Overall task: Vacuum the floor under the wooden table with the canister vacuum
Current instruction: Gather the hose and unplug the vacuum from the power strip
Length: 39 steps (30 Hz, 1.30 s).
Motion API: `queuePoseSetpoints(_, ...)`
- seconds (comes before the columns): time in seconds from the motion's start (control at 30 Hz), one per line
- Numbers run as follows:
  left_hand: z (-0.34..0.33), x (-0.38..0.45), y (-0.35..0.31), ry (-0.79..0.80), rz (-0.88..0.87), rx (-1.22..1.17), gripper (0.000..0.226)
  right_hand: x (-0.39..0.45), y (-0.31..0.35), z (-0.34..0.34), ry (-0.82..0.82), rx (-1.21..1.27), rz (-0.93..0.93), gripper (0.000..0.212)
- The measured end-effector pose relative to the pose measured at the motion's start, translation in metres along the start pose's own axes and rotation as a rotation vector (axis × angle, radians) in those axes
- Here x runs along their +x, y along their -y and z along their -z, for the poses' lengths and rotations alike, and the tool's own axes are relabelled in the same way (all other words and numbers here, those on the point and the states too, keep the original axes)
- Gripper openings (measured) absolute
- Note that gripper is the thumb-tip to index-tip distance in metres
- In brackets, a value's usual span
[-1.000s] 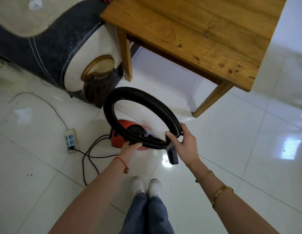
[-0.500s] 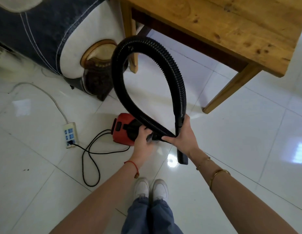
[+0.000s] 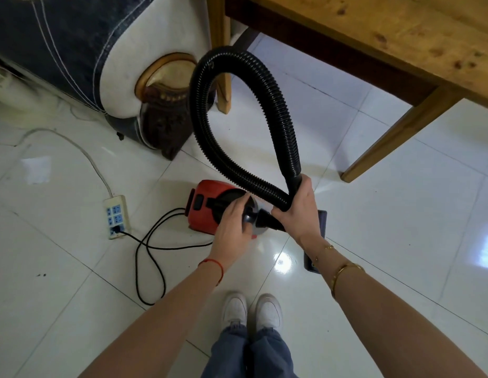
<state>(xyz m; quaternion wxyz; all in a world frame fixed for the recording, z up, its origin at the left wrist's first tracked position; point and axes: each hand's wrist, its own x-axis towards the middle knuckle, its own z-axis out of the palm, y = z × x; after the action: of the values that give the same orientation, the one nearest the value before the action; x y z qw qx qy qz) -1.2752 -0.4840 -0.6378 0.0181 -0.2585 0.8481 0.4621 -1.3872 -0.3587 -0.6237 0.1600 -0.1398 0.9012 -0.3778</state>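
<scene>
So the red canister vacuum (image 3: 203, 210) is sitting on the white tiled floor (image 3: 401, 214), just in front of the person's white shoes (image 3: 251, 309) and a bit out from the near left leg of the wooden table (image 3: 373, 31). Its black ribbed hose (image 3: 278, 105) is bent up into a big loop that rises in front of that table leg, and both ends come back down together over the vacuum.

Right hand (image 3: 300, 208) is curled around the hose right where the two ends cross, gripping both strands together. The dark nozzle end (image 3: 315, 241) hangs down below that wrist, partly hidden behind the forearm. Left hand (image 3: 233, 225) is over the top of the vacuum with its fingers wrapped on the black cone-shaped hose connector (image 3: 258, 218); can't see if the connector is actually seated in the body or not.

The vacuum's black power cord (image 3: 150, 257) snakes across the floor in loops to a white power strip (image 3: 116, 216) off to the left. Past that, a blue and white sofa (image 3: 74, 50) stands right beside the table's left side.
</scene>
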Motion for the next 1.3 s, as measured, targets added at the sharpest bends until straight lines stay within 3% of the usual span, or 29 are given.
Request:
queuePoseSetpoints(0.13, 0.011, 0.002, 0.050, -0.034, 0.169, 0.050, 0.058, 0.000, -0.001, -0.012, -0.035, -0.031, -0.006, 0.075)
queuePoseSetpoints(0.3, 0.025, 0.017, 0.118, 0.069, 0.264, 0.243, 0.064, 0.009, -0.002, -0.027, -0.101, -0.065, 0.043, 0.072)
queuePoseSetpoints(0.67, 0.013, 0.074, 0.196, 0.231, 0.247, 0.319, 0.074, 0.027, -0.017, -0.061, -0.105, -0.016, 0.122, 0.061)
queuePoseSetpoints(0.87, 0.005, 0.081, 0.213, 0.241, 0.304, 0.352, 0.080, 0.027, -0.018, -0.066, -0.123, 0.002, 0.120, 0.060)
queuePoseSetpoints(1.23, 0.008, 0.100, 0.212, 0.440, 0.385, 0.457, 0.085, 0.029, -0.013, -0.065, -0.098, 0.022, 0.104, 0.057)
queuePoseSetpoints(1.3, 0.013, 0.100, 0.203, 0.405, 0.361, 0.441, 0.080, 0.027, -0.014, -0.064, -0.093, 0.017, 0.102, 0.059)
